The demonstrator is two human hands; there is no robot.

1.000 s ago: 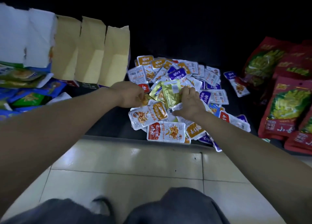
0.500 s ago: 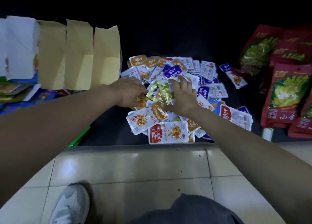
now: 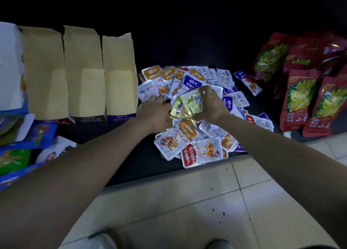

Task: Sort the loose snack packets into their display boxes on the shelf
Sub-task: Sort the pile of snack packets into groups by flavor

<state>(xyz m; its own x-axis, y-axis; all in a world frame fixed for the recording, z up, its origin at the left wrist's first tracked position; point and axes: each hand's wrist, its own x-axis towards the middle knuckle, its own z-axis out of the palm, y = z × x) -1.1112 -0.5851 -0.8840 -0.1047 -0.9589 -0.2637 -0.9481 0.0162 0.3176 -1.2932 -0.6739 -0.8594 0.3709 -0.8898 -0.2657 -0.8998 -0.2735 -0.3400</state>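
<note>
Pile (image 3: 175, 140) at shelf edge (image 3: 142, 174), gold packets (image 3: 190, 106) gripped

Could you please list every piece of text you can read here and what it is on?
"小香": lower front of the large red bags.
Loose snack packets: upside-down Chinese print, too blurred to read.
Gold packets: label unreadable.
Display boxes: front-edge print too small.
</note>
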